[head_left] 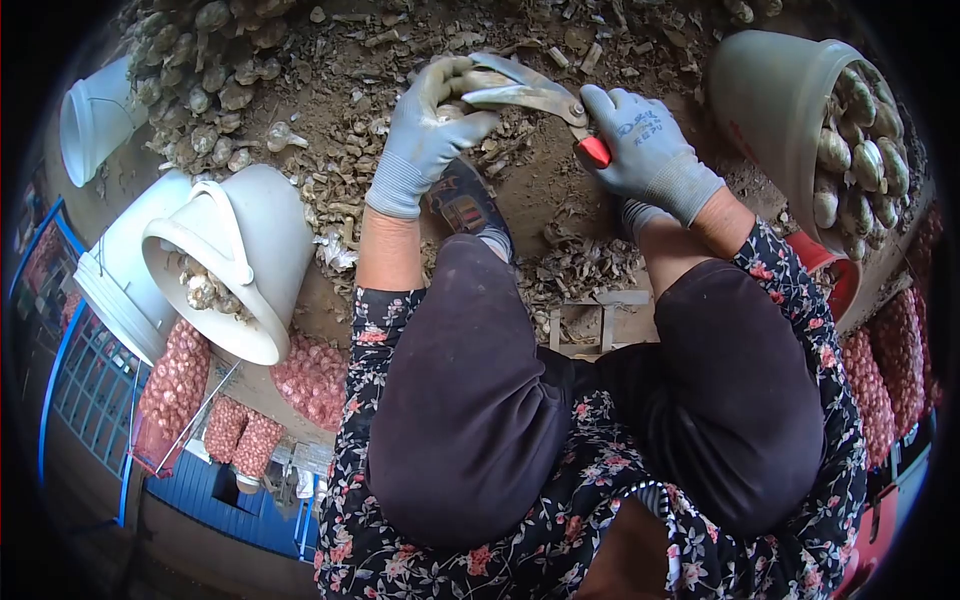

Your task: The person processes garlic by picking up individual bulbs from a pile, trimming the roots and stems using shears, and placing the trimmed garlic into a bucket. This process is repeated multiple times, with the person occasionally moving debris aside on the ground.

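Notably, the parted blades of the shears (545,97) lie beside the fingers of the left hand (412,140); a slipping bulb (446,112) or a mistimed squeeze could nick the glove. The right hand (640,145) is closed round the shears' red handle (594,152); the left grips the bulb, above the littered ground (525,195). Visible part of the bulb: pale, off-white; the rest is hidden by fingers, so roots and stem cannot be judged.

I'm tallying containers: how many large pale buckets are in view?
4: the right-hand bucket; at left, the front bucket, the middle bucket just behind it, and the upper bucket. More may be hidden.
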Demonstrator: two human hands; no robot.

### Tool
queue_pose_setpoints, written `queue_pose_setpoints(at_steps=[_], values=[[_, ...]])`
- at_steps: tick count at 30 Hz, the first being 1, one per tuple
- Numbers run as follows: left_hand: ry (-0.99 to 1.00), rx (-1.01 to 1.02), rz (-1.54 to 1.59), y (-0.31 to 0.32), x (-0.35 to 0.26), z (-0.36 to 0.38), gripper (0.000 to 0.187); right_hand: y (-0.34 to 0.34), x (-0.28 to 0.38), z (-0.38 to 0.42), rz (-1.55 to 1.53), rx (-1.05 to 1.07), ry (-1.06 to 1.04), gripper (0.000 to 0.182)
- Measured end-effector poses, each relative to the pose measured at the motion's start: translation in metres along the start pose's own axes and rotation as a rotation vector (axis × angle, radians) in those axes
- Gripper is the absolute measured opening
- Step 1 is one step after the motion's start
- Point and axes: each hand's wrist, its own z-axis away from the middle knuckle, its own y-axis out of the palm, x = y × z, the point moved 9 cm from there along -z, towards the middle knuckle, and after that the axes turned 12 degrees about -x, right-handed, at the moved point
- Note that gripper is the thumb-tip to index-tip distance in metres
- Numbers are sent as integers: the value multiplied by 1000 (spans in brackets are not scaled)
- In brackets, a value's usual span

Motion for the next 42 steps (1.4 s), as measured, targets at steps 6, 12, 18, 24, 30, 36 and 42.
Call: queue_pose_setpoints(at_steps=[6,12,18,24,30,36,42], values=[[-220,81,190,-1,41,-1,47,4,13,-2,32,34,-60,44],[167,-147,258,-17,16,-1,60,4,-1,2,-224,-35,47,46],[288,-156,36,-13,4,0,71,7,8,-3,-54,81,33,41],[482,-305,-485,-15,-13,-6,67,9,9,-7,16,122,38,44],[672,-363,-644,-13,-30,5,61,10,11,-9,91,181,32,43],[498,-283,-546,-17,-15,-2,64,28,4,-2,-38,241,72,40],[-29,-60,109,-17,25,1,54,33,-5,4,-181,208,106,30]])
